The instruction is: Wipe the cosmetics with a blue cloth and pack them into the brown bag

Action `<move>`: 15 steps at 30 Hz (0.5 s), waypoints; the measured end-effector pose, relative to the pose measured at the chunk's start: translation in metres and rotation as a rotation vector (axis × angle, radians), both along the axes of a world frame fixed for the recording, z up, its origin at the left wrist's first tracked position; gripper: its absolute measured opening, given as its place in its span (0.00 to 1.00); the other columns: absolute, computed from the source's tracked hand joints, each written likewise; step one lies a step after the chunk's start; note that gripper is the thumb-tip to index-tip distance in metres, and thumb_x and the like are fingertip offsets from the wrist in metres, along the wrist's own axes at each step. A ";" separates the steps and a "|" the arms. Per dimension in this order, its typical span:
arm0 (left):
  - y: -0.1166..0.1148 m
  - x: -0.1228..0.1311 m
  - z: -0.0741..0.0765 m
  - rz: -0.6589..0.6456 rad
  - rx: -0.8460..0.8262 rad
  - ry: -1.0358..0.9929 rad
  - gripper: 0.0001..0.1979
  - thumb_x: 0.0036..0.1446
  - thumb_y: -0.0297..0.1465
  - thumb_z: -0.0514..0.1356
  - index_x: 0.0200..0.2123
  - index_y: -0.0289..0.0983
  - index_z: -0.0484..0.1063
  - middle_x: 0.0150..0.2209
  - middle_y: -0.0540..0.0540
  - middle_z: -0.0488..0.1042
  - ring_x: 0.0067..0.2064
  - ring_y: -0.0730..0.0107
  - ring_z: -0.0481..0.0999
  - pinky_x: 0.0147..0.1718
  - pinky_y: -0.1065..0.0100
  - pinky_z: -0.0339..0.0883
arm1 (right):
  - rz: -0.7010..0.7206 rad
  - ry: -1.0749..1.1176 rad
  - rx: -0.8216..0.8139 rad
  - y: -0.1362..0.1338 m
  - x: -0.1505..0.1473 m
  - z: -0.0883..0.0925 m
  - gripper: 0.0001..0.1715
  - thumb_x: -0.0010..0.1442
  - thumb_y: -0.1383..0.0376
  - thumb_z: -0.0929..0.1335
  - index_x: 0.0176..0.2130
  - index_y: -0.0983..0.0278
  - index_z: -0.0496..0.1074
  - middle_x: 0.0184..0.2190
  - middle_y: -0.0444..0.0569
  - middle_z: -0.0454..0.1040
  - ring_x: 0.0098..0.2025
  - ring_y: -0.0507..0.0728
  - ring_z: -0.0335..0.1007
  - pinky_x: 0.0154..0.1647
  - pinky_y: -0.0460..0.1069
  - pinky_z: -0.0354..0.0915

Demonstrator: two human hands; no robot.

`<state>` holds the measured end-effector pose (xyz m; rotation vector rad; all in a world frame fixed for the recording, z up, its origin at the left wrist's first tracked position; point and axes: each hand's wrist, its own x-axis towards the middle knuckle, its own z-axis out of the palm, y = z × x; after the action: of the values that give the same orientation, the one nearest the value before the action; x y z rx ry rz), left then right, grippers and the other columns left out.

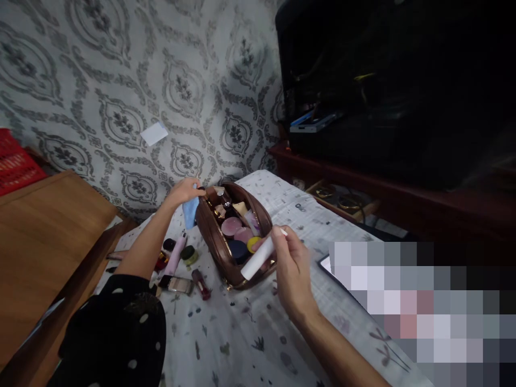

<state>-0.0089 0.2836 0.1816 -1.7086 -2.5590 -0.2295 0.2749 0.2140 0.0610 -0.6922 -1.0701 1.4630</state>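
Note:
My right hand (292, 266) is closed around a slim white tube (258, 260), held slanting over the front right edge of an open brown cosmetic bag (214, 248). Inside the bag lie pink round compacts (231, 227), a dark round case (238, 250), a yellow round item (253, 244) and small bottles. At the bag's back left rim, my left hand (184, 192) pinches a light blue cloth (190, 213) that hangs down beside the bag. Left of the bag sit a lilac tube (176, 255), a small green jar (188, 255), a foundation bottle (180, 285) and a dark red lip gloss (201, 285).
A patterned white cloth (226, 344) covers the surface. On the left stands a wooden cabinet (60, 231) with a red basket (18, 164). A dark television (363, 107) rises at the right above an open drawer (342, 201). A device edge (325, 263) shows at right beside a blurred area.

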 end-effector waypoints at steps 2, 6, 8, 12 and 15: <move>0.004 0.003 0.003 -0.012 -0.050 0.088 0.09 0.44 0.38 0.64 0.29 0.40 0.73 0.24 0.52 0.68 0.34 0.63 0.71 0.30 0.69 0.57 | 0.011 0.007 -0.005 0.000 0.000 0.001 0.27 0.62 0.42 0.64 0.28 0.60 0.64 0.23 0.45 0.75 0.19 0.52 0.65 0.19 0.47 0.63; 0.017 0.015 0.003 -0.019 -0.145 0.197 0.10 0.39 0.37 0.67 0.27 0.41 0.73 0.27 0.50 0.73 0.39 0.58 0.74 0.33 0.68 0.59 | 0.022 0.014 0.005 0.002 0.001 0.001 0.27 0.62 0.42 0.64 0.27 0.60 0.62 0.22 0.44 0.74 0.19 0.53 0.65 0.18 0.47 0.63; 0.021 0.019 0.001 -0.022 -0.179 0.222 0.11 0.36 0.36 0.68 0.26 0.41 0.72 0.28 0.48 0.74 0.40 0.56 0.75 0.34 0.67 0.60 | 0.028 0.015 0.008 0.002 0.001 0.001 0.26 0.62 0.42 0.63 0.27 0.59 0.63 0.22 0.44 0.74 0.19 0.53 0.65 0.18 0.47 0.63; 0.021 0.021 0.003 -0.051 -0.204 0.217 0.10 0.38 0.36 0.67 0.24 0.40 0.70 0.25 0.50 0.71 0.37 0.59 0.75 0.32 0.68 0.60 | 0.028 0.015 0.003 0.002 0.002 0.001 0.26 0.62 0.42 0.63 0.28 0.60 0.63 0.22 0.43 0.73 0.18 0.52 0.64 0.18 0.47 0.63; 0.013 0.019 0.012 -0.053 -0.111 0.087 0.09 0.43 0.36 0.64 0.25 0.40 0.67 0.20 0.53 0.63 0.29 0.67 0.70 0.26 0.70 0.56 | 0.027 0.030 0.005 0.002 0.002 0.001 0.25 0.63 0.43 0.64 0.28 0.60 0.63 0.21 0.43 0.73 0.18 0.51 0.63 0.18 0.47 0.62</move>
<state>0.0102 0.2969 0.1932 -1.7829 -2.5095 -0.0153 0.2768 0.2158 0.0623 -0.6527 -1.0626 1.4890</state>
